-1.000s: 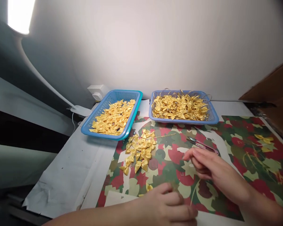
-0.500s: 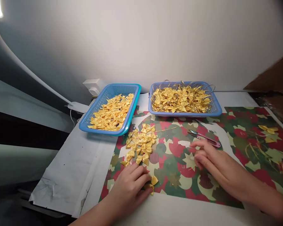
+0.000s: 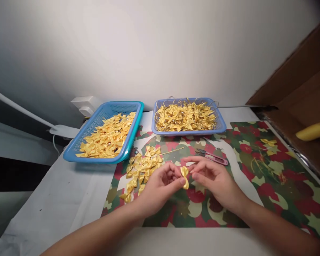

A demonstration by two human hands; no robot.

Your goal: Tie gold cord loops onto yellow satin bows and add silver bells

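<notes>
A small yellow satin bow [image 3: 185,177] is pinched upright between the thumb and fingers of my left hand [image 3: 161,185]. Just right of the bow, my right hand [image 3: 213,179] has its thumb and fingertips drawn together; whatever is between them is too small to make out. Behind my left hand lies a loose cluster of yellow bows [image 3: 144,167], with a thin gold tie [image 3: 172,150] sticking out to the right. Pink-handled thread snips [image 3: 213,157] rest on the patterned sheet just beyond my right hand.
A blue basket [image 3: 93,160] of bows stands back left. Another blue basket [image 3: 189,133], holding bows with gold ties, is against the wall. Loose threads [image 3: 268,169] and a bow [image 3: 268,142] lie at right, near a cardboard box [image 3: 290,106]. A white lamp base [image 3: 66,131] sits left.
My left hand has lifted a bow from the sheet and brought it up to the middle. My right hand has come in close beside it. The view has turned to the right.
</notes>
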